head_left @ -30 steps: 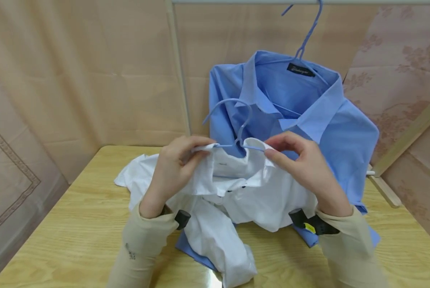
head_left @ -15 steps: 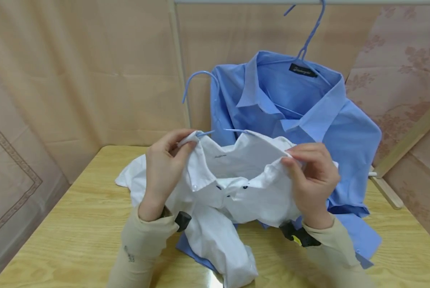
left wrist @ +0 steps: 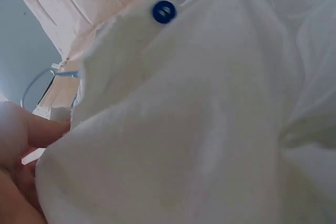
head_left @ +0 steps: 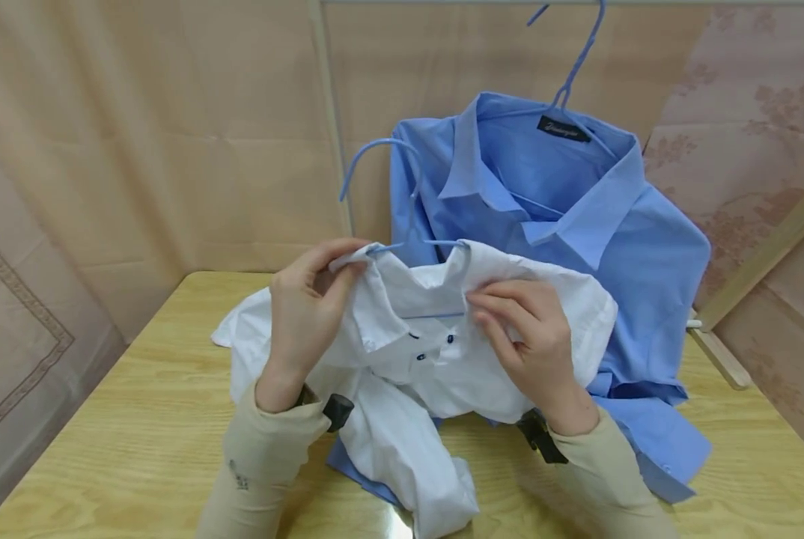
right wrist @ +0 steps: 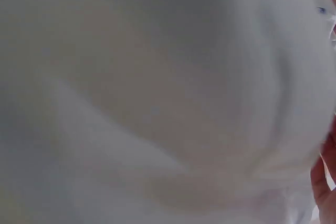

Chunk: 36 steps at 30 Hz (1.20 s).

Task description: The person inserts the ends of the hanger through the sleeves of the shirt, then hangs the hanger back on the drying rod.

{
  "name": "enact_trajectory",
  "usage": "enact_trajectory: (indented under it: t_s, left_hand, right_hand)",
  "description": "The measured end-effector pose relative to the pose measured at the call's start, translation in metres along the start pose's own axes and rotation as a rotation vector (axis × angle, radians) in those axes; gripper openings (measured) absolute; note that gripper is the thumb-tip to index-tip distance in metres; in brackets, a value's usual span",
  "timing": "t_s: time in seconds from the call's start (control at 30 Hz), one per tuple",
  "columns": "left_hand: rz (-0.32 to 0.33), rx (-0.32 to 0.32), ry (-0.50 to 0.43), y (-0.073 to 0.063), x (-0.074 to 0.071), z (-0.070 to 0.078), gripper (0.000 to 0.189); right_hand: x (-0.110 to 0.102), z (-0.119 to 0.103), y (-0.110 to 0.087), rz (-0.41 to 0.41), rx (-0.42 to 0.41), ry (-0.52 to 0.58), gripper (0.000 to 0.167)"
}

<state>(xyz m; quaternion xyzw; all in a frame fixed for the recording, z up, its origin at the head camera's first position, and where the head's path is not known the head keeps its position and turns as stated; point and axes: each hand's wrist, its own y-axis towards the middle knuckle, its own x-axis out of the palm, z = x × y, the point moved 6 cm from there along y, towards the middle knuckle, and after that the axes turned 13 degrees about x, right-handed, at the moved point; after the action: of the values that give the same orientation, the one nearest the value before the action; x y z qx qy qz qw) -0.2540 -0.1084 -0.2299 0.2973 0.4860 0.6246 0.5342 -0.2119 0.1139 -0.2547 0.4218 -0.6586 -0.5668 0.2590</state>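
Observation:
A white shirt [head_left: 456, 385] with dark buttons [head_left: 421, 357] hangs on a blue hanger [head_left: 377, 141], whose hook rises above the collar. At the collar's left side, my left hand [head_left: 311, 318] pinches cloth and hanger between thumb and fingers. My right hand [head_left: 533, 344] pinches the right collar edge, lower down. White cloth [left wrist: 178, 114] fills most of the left wrist view, with a blue button [left wrist: 164, 12] near its top. In the right wrist view, cloth [right wrist: 173, 77] covers nearly everything and fingers [right wrist: 320, 177] show at the right edge.
Behind hangs a blue shirt [head_left: 658, 247] on another blue hanger [head_left: 580, 64], below a white rack [head_left: 333, 112]. Its lower part [head_left: 665, 442] reaches the wooden table [head_left: 139, 419]. A wooden foot [head_left: 722, 358] stands at the right. Blue cloth [head_left: 361, 475] lies under the white sleeve.
The hanger and left hand have shifted left since the first frame. My right hand drew the collar outward to the right, then came back inward. The right shoulder now lies spread out.

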Motion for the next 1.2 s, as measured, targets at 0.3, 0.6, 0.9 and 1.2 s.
enact_trajectory:
  t_s: [0.3, 0.6, 0.9, 1.2]
  left_hand:
    - [-0.089, 0.201, -0.008, 0.003, 0.001, 0.008, 0.019]
    - [-0.216, 0.366, 0.068, 0.000, 0.012, 0.019, 0.018]
    - [-0.370, 0.061, 0.340, 0.000, -0.003, -0.011, 0.018]
    - [-0.362, -0.008, 0.557, 0.001, -0.020, -0.028, 0.028]
  right_hand:
    - [-0.023, 0.016, 0.007, 0.110, 0.183, -0.214, 0.043]
    - [-0.030, 0.035, 0.000, -0.022, 0.363, -0.471, 0.050]
    - [-0.051, 0.053, -0.003, 0.096, 0.441, -0.601, 0.057]
    - [-0.071, 0.051, 0.008, 0.148, 0.594, -0.634, 0.057]
